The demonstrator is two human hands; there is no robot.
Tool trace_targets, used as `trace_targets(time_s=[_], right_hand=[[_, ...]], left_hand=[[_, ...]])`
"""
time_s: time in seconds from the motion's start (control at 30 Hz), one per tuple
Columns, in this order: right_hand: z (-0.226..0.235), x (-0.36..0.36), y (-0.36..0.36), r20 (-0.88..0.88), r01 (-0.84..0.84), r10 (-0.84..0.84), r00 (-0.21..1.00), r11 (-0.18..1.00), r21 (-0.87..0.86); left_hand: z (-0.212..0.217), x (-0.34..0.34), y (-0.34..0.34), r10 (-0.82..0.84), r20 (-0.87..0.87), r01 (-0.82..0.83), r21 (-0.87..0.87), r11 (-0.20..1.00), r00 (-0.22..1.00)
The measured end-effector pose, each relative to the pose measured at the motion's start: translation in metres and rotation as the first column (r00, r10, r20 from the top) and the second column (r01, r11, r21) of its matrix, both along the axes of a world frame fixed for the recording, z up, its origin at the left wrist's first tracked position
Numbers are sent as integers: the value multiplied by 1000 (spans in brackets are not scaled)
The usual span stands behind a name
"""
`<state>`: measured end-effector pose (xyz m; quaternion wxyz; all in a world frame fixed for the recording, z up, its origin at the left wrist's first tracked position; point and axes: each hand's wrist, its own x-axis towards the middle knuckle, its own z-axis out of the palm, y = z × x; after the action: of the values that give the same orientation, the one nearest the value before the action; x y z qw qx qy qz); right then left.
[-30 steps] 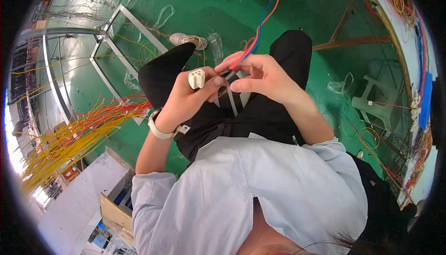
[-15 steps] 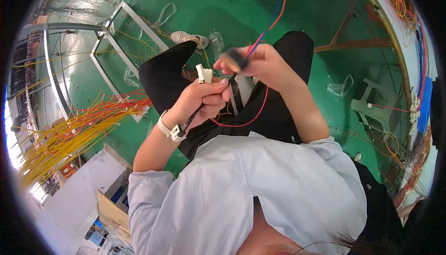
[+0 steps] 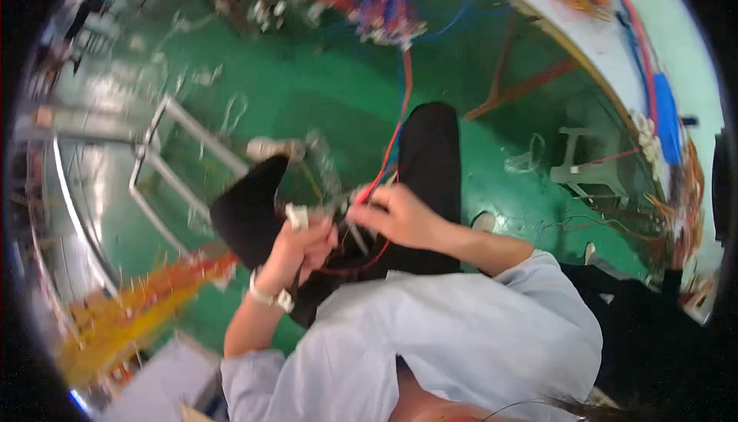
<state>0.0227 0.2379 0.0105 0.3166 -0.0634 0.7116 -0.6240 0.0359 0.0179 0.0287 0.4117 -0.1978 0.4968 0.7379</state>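
At eight o'clock in your view, yellow and red wires fan out, blurred. Your left hand is curled around a white connector, which juts out at its twelve o'clock. Your right hand, between two and three o'clock from it, pinches a red wire running up toward twelve. A pale stool sits at three o'clock.

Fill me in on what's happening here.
A person is working bare-handed. The left hand holds a white connector; the right hand holds a red wire that runs up toward a red-and-blue wire bundle. The hands are apart, and blur hides the detail between them. Yellow and red wires are off to the left.
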Motion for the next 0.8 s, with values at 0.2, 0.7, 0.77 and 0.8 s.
trace_targets(time_s=[0.2,0.7,0.77,0.8], right_hand=[[22,12,49,251,-195,267,930,941,-276],[12,-333,400,-823,902,434,366,52,429],[13,-337,386,-826,915,440,351,26,403],[21,-330,371,-877,916,302,374,32,401]], left_hand=[[36,12,-8,-434,-50,432,-39,901,900],[62,-26,-18,188,-306,-173,77,982,933],[65,-33,-22,167,-303,-132,132,982,938],[67,-35,-24,154,-330,-116,134,984,931]])
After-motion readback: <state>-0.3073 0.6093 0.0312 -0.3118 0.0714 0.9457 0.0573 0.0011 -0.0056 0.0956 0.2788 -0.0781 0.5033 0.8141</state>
